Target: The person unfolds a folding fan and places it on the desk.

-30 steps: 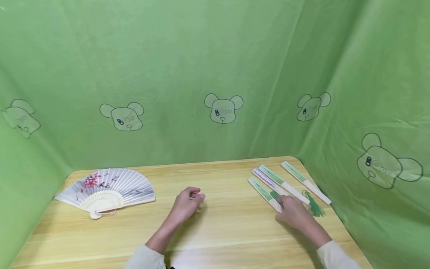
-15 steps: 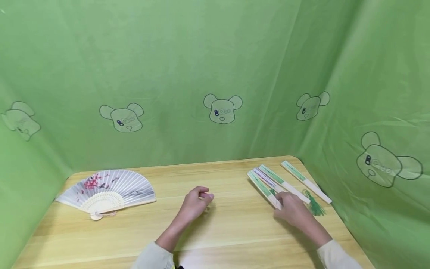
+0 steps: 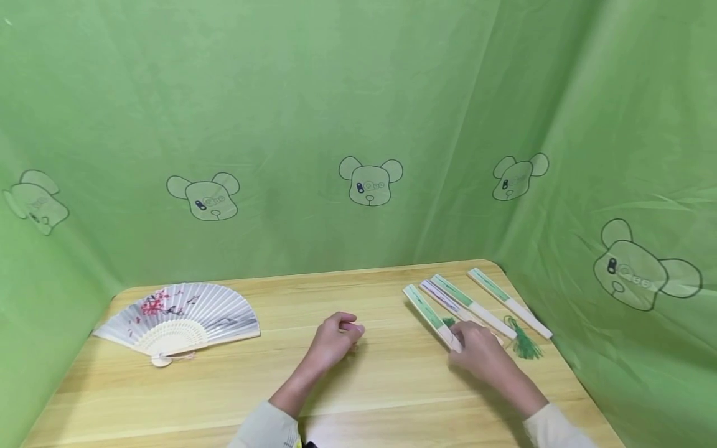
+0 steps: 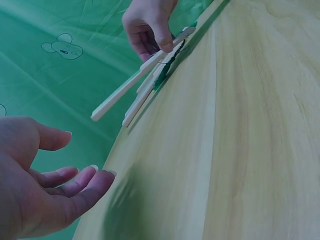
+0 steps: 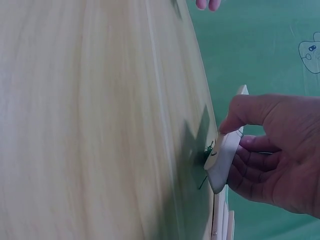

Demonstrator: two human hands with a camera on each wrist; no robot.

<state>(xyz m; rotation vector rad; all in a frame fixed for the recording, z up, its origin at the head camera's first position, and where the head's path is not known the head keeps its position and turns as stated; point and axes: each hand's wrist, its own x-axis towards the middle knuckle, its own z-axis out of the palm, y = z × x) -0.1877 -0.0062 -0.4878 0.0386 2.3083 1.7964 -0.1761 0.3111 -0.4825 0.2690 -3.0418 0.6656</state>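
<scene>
My right hand pinches the near end of a folded hand fan with a green and white edge. In the left wrist view the fan's far end is tilted up off the table. Thumb on one side and curled fingers on the other grip its pale wooden end in the right wrist view. Beside it lie a purple and white folded fan and another green one, partly hidden by the hand. Over the middle of the table my left hand hovers, fingers loosely bent, holding nothing.
An open fan with pink blossoms lies spread at the table's left. Near the right edge rest another folded green fan and a green tassel. Green curtains with bear prints stand around the wooden table.
The right hand has lifted the nearest green folded fan and shifted it left, away from the purple one. My left hand has drifted rightward. The other fans stay in place.
</scene>
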